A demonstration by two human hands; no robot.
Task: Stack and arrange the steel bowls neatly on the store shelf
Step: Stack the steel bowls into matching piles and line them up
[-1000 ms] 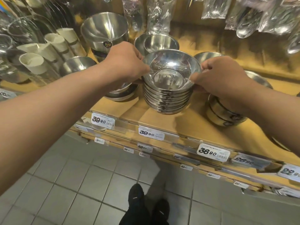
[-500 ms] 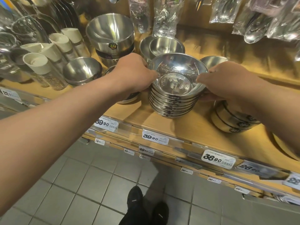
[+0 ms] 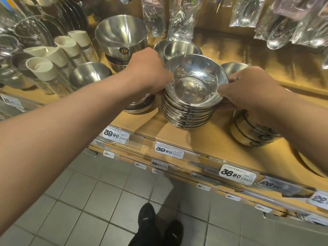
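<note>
Both arms reach forward, the left hand (image 3: 147, 71) and right hand (image 3: 248, 89) pinching opposite rims of the bowl stack (image 3: 191, 103), seemingly resting on the shelf (image 3: 204, 139).

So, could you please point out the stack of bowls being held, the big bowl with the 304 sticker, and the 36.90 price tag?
stack of bowls (image 3: 190, 89), head view, top bowl's inner base.
big bowl (image 3: 120, 35), head view, inner wall.
36.90 price tag (image 3: 237, 175), head view, middle of label.
</note>
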